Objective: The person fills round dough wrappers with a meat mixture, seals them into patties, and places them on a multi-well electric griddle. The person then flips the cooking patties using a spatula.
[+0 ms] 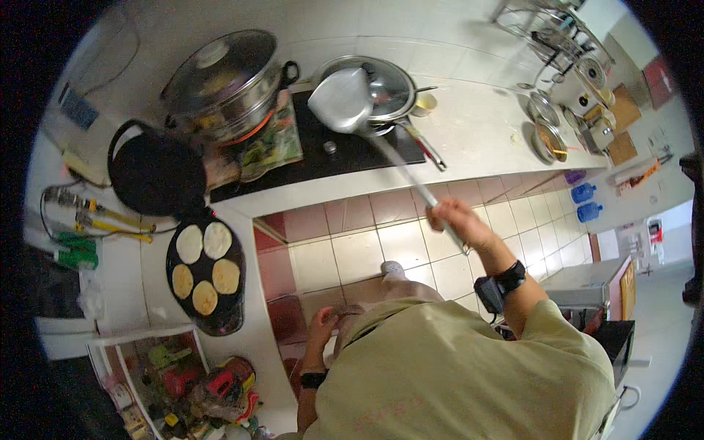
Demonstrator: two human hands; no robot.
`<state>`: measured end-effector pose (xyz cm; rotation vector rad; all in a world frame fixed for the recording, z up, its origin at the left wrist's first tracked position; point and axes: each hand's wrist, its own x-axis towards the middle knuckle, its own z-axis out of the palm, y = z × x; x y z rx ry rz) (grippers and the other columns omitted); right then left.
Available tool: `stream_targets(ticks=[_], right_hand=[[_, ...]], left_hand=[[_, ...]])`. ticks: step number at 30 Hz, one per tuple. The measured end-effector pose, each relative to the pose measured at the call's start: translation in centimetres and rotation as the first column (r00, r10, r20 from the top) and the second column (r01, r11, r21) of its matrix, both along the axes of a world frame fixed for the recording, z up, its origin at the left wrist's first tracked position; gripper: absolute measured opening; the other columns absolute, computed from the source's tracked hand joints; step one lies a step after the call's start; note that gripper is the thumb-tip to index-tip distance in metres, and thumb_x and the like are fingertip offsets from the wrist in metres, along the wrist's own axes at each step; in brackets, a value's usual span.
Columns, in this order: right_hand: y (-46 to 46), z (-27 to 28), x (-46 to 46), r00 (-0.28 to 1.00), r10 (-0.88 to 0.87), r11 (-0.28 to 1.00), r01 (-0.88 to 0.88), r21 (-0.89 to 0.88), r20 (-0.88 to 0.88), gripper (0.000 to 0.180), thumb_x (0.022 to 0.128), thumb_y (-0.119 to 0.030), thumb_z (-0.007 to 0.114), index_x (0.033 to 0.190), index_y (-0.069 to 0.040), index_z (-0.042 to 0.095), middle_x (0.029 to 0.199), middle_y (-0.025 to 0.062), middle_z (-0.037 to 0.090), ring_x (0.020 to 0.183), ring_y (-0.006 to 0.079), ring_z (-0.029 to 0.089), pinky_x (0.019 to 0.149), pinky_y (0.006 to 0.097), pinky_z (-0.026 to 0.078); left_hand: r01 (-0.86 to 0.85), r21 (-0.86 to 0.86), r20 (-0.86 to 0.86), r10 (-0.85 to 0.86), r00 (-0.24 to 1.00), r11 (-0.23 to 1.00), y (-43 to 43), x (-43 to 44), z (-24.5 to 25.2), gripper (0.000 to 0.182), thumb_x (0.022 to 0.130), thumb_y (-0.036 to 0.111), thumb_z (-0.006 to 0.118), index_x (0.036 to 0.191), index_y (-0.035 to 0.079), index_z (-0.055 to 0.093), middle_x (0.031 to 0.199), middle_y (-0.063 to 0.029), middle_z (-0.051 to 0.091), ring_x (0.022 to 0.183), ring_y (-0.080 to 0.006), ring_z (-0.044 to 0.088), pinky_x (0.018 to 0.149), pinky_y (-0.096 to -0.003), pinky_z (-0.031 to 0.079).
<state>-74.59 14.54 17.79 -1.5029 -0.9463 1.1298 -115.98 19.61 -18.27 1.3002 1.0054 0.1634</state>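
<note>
My right hand [461, 223] grips the long handle of a metal wok spatula [341, 104], whose blurred wide blade is in front of a glass-lidded frying pan [393, 91] on the black cooktop. My left hand [323, 324] hangs low near my body beside the left counter; its fingers are partly bent, and whether it holds anything is unclear. An open electric griddle [210, 272] on the left counter holds several round flatbreads [226, 276], some pale and some browned. Its black lid [159, 173] is tilted back.
A large lidded steamer pot [225, 93] stands at the cooktop's left. A small yellow cup [424, 103] is beside the pan. Metal bowls [549, 142] sit farther along the white counter [473, 137]. A shelf box [148, 335] with packets stands below the griddle; yellow valves [115, 220] are on the left.
</note>
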Motion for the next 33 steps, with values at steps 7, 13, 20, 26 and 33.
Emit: stream_targets(ticks=[7,13,20,26,33], right_hand=[[-4.1,-5.8,22.2,0.869,-0.482,0.876,0.473,0.098,0.109,0.029,0.096,-0.03,0.052,0.084,-0.005,0.057,0.07,0.0,0.053,0.062,0.0092,0.046,0.058,0.0244,0.038],[-3.2,-24.6,38.0,0.778,-0.596,0.763,0.626,-0.16,0.199,0.032,0.092,-0.03,0.058,0.081,0.0,0.062,0.069,0.0024,0.056,0.062,0.011,0.049,0.056,0.0275,0.039],[1.1,-31.2,40.3,0.877,-0.465,0.872,0.477,-0.109,0.124,0.031,0.09,-0.033,0.057,0.087,-0.003,0.065,0.061,0.0031,0.056,0.054,0.0154,0.054,0.045,0.0315,0.042],[1.1,-31.5,44.3,0.848,-0.189,0.86,0.387,-0.333,0.496,0.051,0.086,-0.046,0.059,0.107,0.0,0.065,0.076,0.0154,0.068,0.074,0.0292,0.067,0.071,0.0379,0.051],[13.4,-11.4,39.7,0.482,-0.587,0.809,0.335,0.483,0.65,0.031,0.083,-0.028,0.068,0.102,-0.003,0.066,0.077,0.0109,0.065,0.066,0.0229,0.06,0.063,0.0345,0.049]], left_hand=[[-0.008,0.053,-0.16,0.017,0.987,0.999,1.4,7.7,-1.3,0.047,0.085,0.026,0.069,0.124,0.003,0.056,0.117,-0.0145,0.062,0.107,-0.024,0.058,0.091,-0.0366,0.047],[0.01,0.047,-0.208,0.0,0.978,0.999,-0.6,14.1,-0.6,0.056,0.085,0.036,0.068,0.128,0.002,0.053,0.124,-0.0156,0.056,0.113,-0.0257,0.055,0.093,-0.0379,0.045],[0.035,0.091,-0.658,0.034,0.752,0.995,-7.5,12.6,4.9,0.056,0.085,0.036,0.067,0.128,0.003,0.053,0.127,-0.0166,0.055,0.115,-0.0292,0.054,0.096,-0.0382,0.045],[-0.027,0.156,-0.602,0.117,0.79,0.987,-8.1,11.3,2.8,0.058,0.081,0.042,0.068,0.122,0.003,0.057,0.12,-0.0166,0.059,0.11,-0.0288,0.056,0.091,-0.0376,0.047],[-0.139,0.061,-0.61,0.147,0.779,0.988,-5.8,8.8,-4.0,0.048,0.081,0.042,0.066,0.106,0.001,0.064,0.106,-0.0157,0.064,0.098,-0.0298,0.06,0.082,-0.041,0.048]])
